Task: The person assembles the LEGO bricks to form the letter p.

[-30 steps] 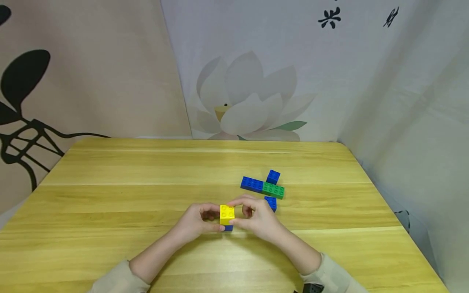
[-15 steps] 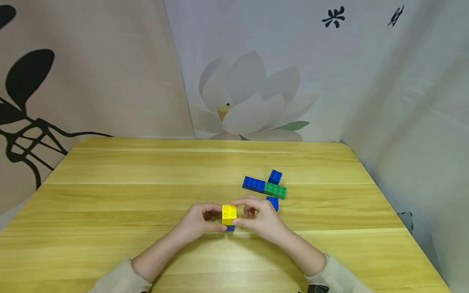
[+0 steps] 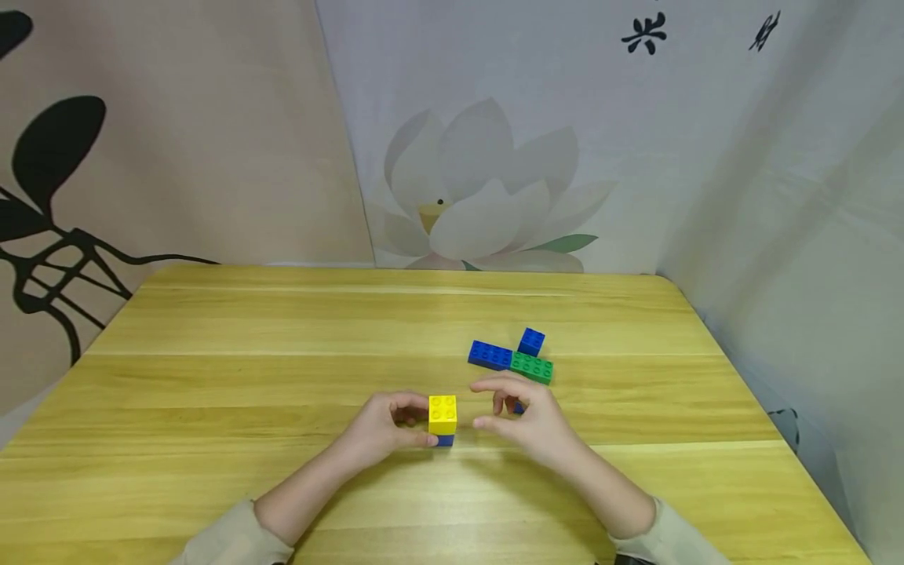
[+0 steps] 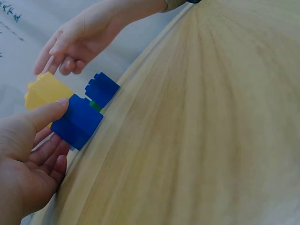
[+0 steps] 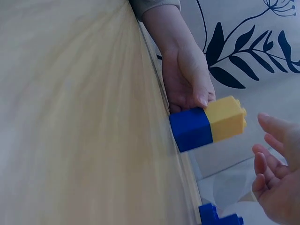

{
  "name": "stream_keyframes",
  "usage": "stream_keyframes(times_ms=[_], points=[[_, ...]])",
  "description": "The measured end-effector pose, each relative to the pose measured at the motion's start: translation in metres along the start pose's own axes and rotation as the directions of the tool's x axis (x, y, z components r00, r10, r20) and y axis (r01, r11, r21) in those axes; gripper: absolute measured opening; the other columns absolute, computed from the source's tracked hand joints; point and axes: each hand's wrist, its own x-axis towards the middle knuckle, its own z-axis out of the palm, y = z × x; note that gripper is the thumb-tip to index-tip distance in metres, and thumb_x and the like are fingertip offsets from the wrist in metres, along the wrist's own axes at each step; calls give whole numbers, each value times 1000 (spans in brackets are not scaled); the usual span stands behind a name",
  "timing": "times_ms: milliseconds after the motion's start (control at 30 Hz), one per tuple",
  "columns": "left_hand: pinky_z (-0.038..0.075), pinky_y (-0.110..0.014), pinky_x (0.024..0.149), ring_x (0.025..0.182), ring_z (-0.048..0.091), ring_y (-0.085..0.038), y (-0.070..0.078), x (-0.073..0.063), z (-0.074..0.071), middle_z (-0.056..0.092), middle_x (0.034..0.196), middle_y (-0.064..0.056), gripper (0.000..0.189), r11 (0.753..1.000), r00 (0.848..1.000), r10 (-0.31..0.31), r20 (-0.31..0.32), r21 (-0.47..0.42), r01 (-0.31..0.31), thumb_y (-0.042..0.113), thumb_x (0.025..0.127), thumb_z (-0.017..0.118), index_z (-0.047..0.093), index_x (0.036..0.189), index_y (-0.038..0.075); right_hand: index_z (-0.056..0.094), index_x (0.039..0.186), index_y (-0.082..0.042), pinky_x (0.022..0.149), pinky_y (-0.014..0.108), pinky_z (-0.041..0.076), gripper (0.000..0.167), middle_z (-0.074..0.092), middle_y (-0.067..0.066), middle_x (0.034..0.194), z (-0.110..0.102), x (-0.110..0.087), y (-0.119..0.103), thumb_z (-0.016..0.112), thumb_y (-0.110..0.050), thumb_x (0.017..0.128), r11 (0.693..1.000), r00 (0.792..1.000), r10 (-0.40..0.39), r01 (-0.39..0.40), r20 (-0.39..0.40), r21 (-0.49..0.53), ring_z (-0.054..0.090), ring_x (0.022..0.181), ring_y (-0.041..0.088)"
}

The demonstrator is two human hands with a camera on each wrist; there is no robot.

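Note:
A yellow building block (image 3: 442,416) sits squarely on top of a blue building block (image 3: 445,441), the two forming a small upright stack. My left hand (image 3: 377,428) pinches this stack from its left side, thumb near the seam between the blocks, as the left wrist view shows. To the right, my right hand (image 3: 526,416) is apart from the stack, its fingers loosely bent around nothing. In the right wrist view the right hand (image 5: 281,173) hovers beside the studs of the yellow block (image 5: 226,117). A small blue block (image 3: 519,408) is mostly hidden behind the right hand.
Beyond the right hand lie a long blue block (image 3: 490,355), a green block (image 3: 532,366) end to end with it, and a small blue block (image 3: 531,340) behind. All rest on the wooden table (image 3: 247,353). Patterned cloth (image 3: 494,157) hangs behind the table.
My right hand has let go of the yellow block and moved off to the right, now covering more of the small blue block. My left hand stays on the stack.

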Motion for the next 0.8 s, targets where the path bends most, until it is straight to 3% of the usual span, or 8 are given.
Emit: stream_keyframes(times_ms=[200,433,667,800], points=[[46,-35,80,90,58,-23,1,0,1,68,103,-4,40,1000,1000,-9,-3,-26,9,10,71,84,69,108,4,69,112,-3,63,29,42,39,65,8,107,-15,-6,7,79,1,75,999,999,-34,34,-41,-5,52,72,23],[46,-35,79,90,58,-23,0,0,1,68,103,-4,40,999,1000,-22,-9,-28,22,8,71,84,69,108,4,71,109,-9,67,28,42,36,66,9,105,-32,-13,11,80,-3,75,999,996,30,-34,-88,-40,53,75,23],[46,-35,79,90,57,-23,0,0,1,68,104,-5,41,999,1000,-29,-11,-27,29,8,71,84,68,109,4,69,109,-5,66,26,39,34,64,14,92,-46,-17,19,79,-5,77,997,992,32,-41,-119,-73,51,76,23],[46,-35,79,88,57,-23,0,1,1,68,104,-5,41,999,999,-38,-16,-22,37,8,71,84,68,109,4,68,112,-4,67,28,39,36,61,16,89,-54,-19,24,79,-8,78,991,987,78,-92,-140,-100,49,79,28]])
